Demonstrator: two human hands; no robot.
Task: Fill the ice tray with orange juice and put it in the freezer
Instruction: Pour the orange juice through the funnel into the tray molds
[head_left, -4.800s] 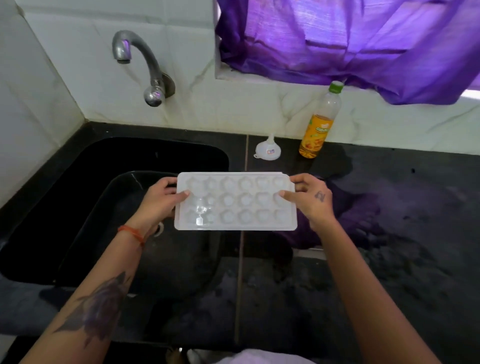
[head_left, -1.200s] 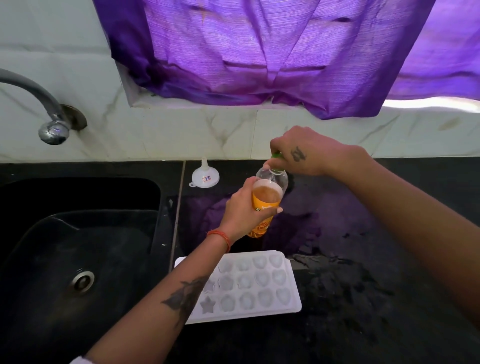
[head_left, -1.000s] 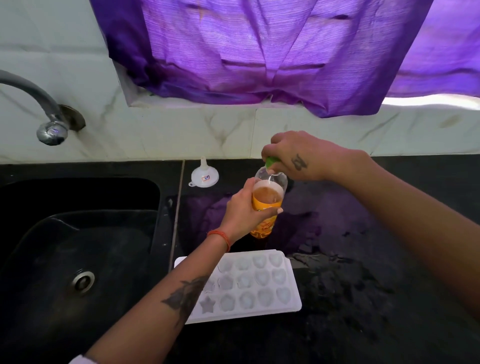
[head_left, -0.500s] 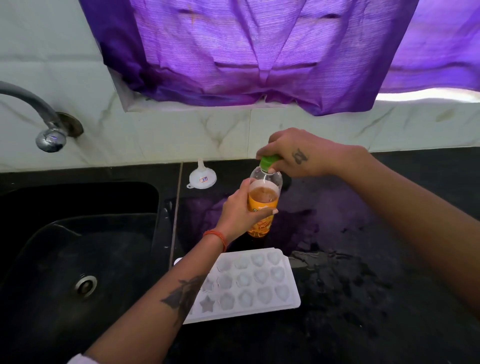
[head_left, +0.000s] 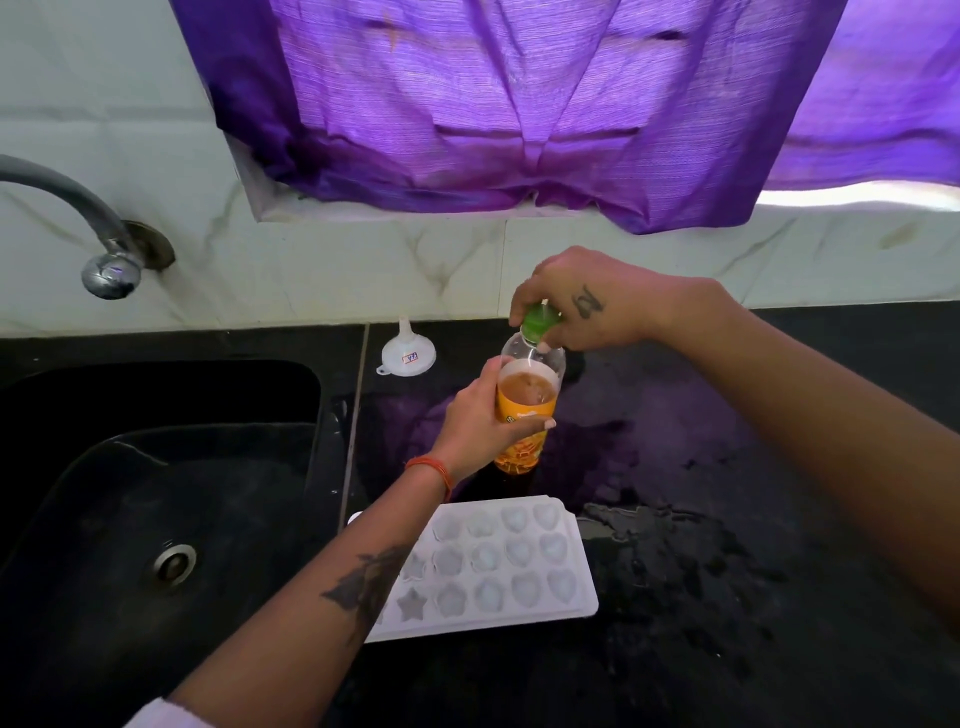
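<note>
A white ice tray with star- and heart-shaped cells lies flat on the black counter near me, its left end hidden under my left forearm. Behind it stands the orange juice bottle, upright on the counter. My left hand grips the bottle's body. My right hand comes from above and pinches the green cap on the bottle's neck.
A small white funnel lies upside down on the counter by the wall. The black sink with its drain is at left, under a metal tap. A purple curtain hangs above. Wet patches lie right of the tray.
The tray went from both hands over the sink to the counter. Since then my hands hold the bottle, and my right hand has kept turning on the cap, which shows more now.
</note>
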